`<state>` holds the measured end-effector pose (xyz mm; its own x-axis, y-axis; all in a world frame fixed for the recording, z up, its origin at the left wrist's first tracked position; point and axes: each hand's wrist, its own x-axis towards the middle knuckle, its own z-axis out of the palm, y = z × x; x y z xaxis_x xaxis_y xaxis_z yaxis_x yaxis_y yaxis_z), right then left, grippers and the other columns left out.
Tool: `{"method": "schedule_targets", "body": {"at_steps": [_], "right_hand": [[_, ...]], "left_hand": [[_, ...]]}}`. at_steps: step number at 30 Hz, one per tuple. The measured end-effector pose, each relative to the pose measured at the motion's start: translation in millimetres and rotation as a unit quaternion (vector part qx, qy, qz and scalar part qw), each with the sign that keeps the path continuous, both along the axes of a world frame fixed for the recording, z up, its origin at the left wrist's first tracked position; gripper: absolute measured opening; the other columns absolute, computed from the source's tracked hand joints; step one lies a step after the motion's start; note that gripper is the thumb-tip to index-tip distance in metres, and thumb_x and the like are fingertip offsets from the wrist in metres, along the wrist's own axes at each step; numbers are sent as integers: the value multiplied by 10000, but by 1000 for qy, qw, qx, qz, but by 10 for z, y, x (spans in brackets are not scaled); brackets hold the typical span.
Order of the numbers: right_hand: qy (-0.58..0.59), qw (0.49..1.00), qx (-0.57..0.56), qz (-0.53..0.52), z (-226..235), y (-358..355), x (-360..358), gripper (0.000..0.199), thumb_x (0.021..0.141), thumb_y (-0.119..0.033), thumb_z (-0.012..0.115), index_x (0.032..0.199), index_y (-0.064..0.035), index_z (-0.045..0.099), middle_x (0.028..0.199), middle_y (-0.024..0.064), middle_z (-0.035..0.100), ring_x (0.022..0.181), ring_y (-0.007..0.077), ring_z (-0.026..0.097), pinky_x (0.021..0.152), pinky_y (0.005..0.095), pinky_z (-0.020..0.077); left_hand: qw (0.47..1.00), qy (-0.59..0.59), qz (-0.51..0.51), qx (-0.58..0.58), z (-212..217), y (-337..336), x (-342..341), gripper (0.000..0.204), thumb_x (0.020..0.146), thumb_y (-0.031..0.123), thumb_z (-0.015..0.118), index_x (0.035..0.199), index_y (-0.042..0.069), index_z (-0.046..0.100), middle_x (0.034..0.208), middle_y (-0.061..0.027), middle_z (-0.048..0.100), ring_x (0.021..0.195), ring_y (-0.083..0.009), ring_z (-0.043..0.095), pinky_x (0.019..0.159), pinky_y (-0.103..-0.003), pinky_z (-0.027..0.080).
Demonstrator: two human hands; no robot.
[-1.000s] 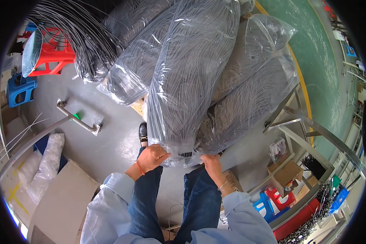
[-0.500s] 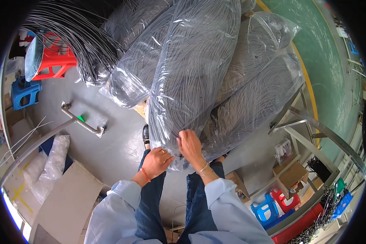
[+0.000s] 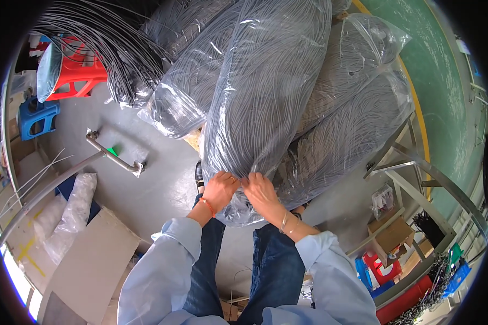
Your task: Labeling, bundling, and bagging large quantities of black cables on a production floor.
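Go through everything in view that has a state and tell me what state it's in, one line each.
Left hand: fingers pinching the plastic at the bag's lower end.
Right hand: pinching the same plastic, beside the left.
Front clear bag of grey tubing: full, leaning on the other bags.
Bags behind: full, stacked.
Red stool: upright.
Blue stool: upright.
Cardboard sheet: flat on the floor.

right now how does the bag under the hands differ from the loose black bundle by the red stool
The clear plastic bag encloses its grey tubes, while the loose black bundle is unwrapped and fans out. The left hand and right hand pinch the bag; nothing touches the bundle. Both hold long thin strands.
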<state>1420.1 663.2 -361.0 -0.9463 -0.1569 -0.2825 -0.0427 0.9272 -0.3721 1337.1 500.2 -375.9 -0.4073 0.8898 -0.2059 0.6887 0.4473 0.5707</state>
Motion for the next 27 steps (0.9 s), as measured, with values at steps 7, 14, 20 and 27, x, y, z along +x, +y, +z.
{"method": "schedule_targets", "body": {"at_steps": [7, 14, 20, 27], "right_hand": [[-37, 999, 24, 10, 2, -34, 24, 86, 783, -140, 592, 815, -80, 643, 829, 59, 536, 854, 219, 566, 700, 328, 503], [-18, 997, 29, 70, 157, 67, 27, 68, 770, -134, 606, 806, -76, 616, 817, 55, 516, 859, 209, 562, 698, 334, 508], [15, 999, 12, 41, 150, 98, 39, 57, 771, -145, 607, 801, -97, 609, 795, 31, 509, 832, 192, 557, 677, 309, 500], [41, 997, -28, 50, 112, 444, 190, 120, 750, -188, 646, 774, -114, 554, 776, 23, 509, 831, 194, 560, 640, 298, 499]], "left_hand": [[995, -72, 7, -68, 205, -33, -40, 224, 740, 60, 583, 957, 92, 628, 902, -45, 612, 878, -224, 616, 802, -361, 506], [993, -120, -10, 6, 195, -89, -86, 294, 776, 30, 556, 1061, 87, 598, 957, -68, 603, 959, -238, 601, 832, -371, 514], [987, -134, -32, -78, 333, 157, -155, 137, 790, 108, 600, 918, 77, 637, 953, -74, 598, 964, -246, 593, 815, -358, 514], [994, -105, -3, 19, 220, -63, -75, 81, 775, 163, 615, 741, 89, 608, 725, -48, 547, 768, -262, 587, 680, -394, 501]]}}
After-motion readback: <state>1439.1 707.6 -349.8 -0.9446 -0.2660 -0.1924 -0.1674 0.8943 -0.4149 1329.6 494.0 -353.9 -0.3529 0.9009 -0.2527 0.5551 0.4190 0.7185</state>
